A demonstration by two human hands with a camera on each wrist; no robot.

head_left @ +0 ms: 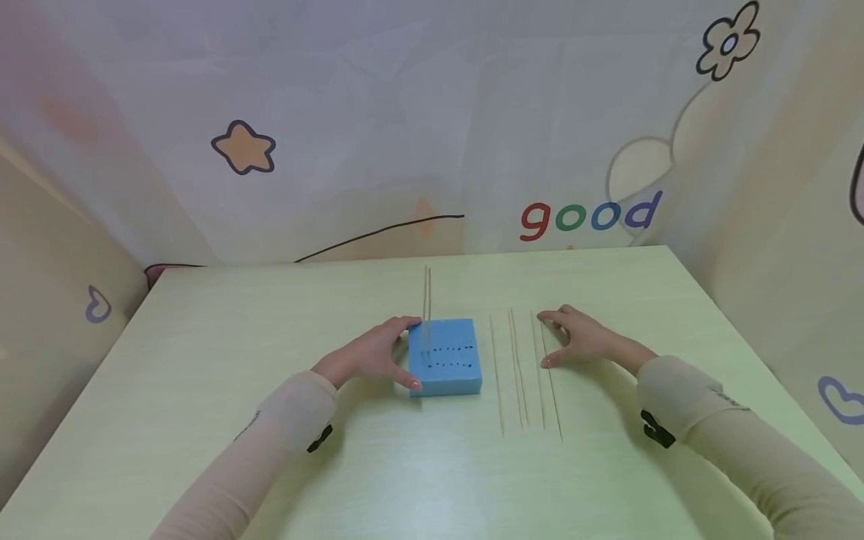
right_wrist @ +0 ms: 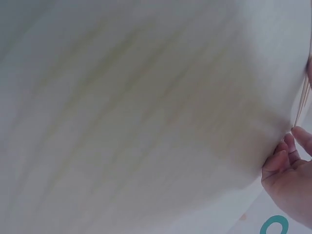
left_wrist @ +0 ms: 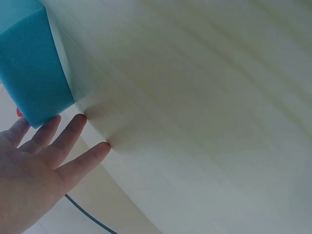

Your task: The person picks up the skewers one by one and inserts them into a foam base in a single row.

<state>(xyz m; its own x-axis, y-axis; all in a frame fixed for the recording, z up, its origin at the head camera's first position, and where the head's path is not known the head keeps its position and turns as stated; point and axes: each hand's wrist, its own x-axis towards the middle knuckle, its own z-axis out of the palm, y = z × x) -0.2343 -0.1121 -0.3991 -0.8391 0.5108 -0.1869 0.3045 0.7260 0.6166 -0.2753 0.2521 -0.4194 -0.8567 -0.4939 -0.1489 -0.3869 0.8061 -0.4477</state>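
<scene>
A blue foam block (head_left: 445,382) lies on the table, its top marked with two rows of dark dots or holes. Two thin sticks (head_left: 427,300) stand upright at its left end. My left hand (head_left: 371,352) grips the block's left side, thumb at the near corner and fingers at the far one. In the left wrist view, fingertips meet the foam (left_wrist: 36,63). Several thin wooden sticks (head_left: 518,375) lie roughly parallel to the block's right. Over the rightmost stick (head_left: 553,397), my right hand (head_left: 583,337) has thumb and forefinger spread apart, a fingertip touching near its far end.
The pale table (head_left: 202,420) has its back edge against a hanging cloth (head_left: 378,150) printed with a star and the word "good". More printed cloth flanks both sides. Dark clips or straps (head_left: 657,430) sit under the sleeves at the wrists.
</scene>
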